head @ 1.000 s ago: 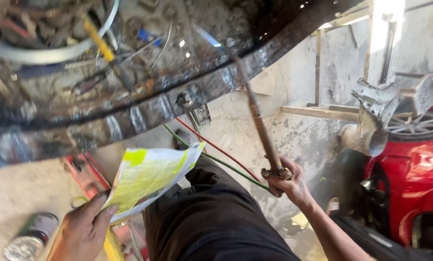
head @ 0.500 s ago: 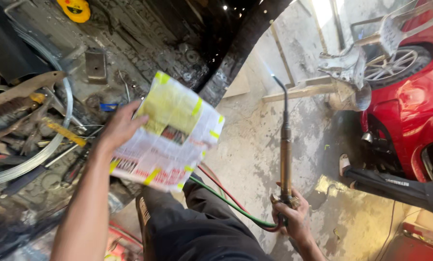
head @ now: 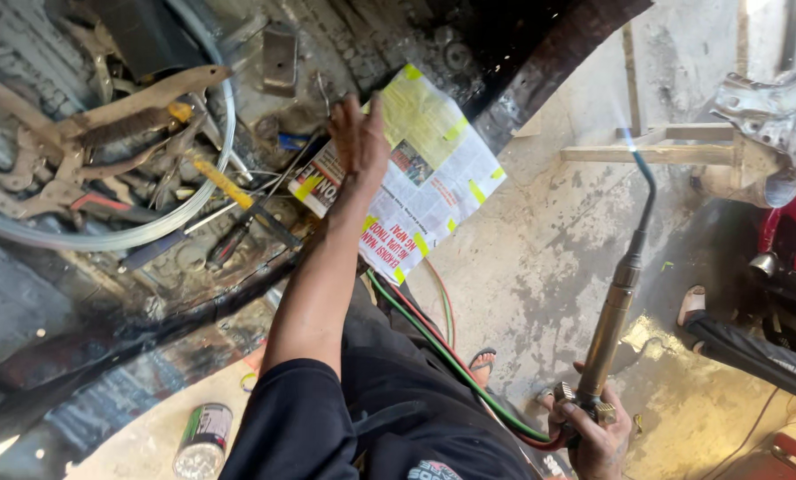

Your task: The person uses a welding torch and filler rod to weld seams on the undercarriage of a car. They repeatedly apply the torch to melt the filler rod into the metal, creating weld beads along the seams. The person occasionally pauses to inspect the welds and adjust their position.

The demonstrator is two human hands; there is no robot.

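Newspaper (head: 425,191) sits at upper centre of the frame, pinned under the left hand (head: 358,138), whose fingers spread flat on it against the dark metal panel (head: 149,284), arm stretched upward. Lower right, the right hand (head: 598,436) is clenched around a brass torch (head: 616,302) pointing up, with red and green hoses (head: 442,342) trailing away.
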